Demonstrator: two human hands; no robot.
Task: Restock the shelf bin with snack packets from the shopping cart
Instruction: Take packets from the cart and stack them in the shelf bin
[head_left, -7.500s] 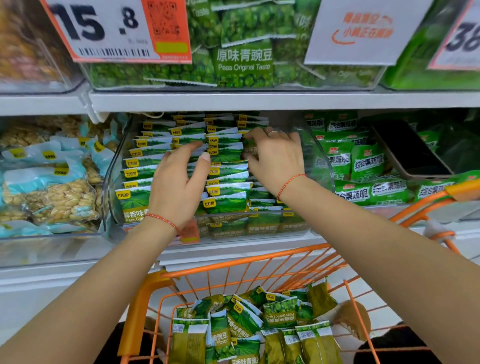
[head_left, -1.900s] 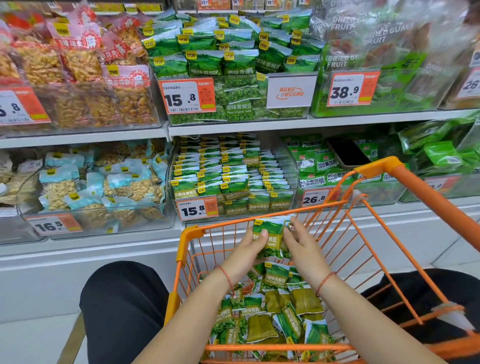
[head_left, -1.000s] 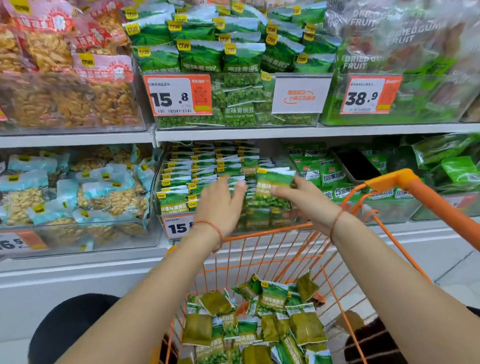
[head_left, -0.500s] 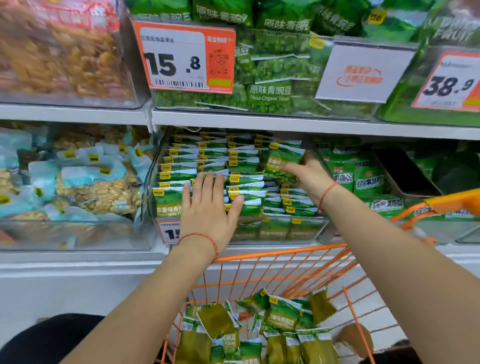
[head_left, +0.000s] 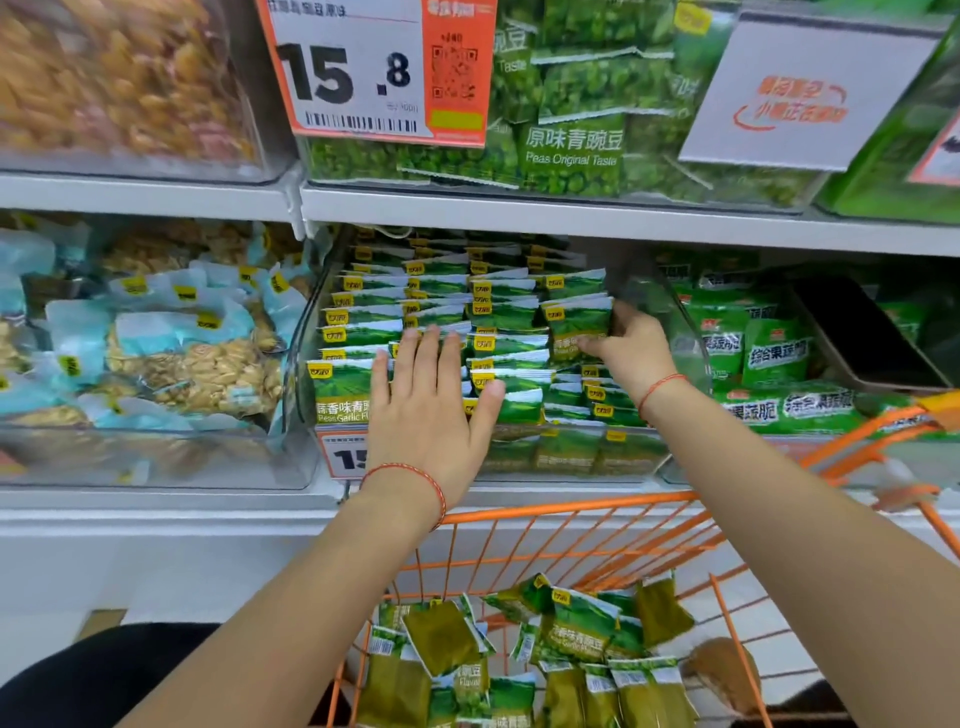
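Note:
A clear shelf bin (head_left: 306, 332) on the lower shelf holds several rows of upright green garlic pea packets (head_left: 441, 291). My left hand (head_left: 431, 410) lies flat with straight fingers against the front rows. My right hand (head_left: 631, 348) pinches one green packet (head_left: 579, 325) and holds it over the right-hand row inside the bin. Below, the orange wire shopping cart (head_left: 571, 512) holds several more green packets (head_left: 576, 631) in a loose pile.
A bin of pale blue peanut packets (head_left: 171, 353) stands to the left, a bin of green mixed-snack bags (head_left: 753, 353) to the right. The shelf above (head_left: 519, 213) hangs low over the bin, with a 15.8 price tag (head_left: 374, 73). The cart's orange handle (head_left: 940, 405) is at right.
My right hand has carried the packet lower and further right, down into the bin's right row. My left hand stays pressed against the front rows. The view has moved closer to the shelf.

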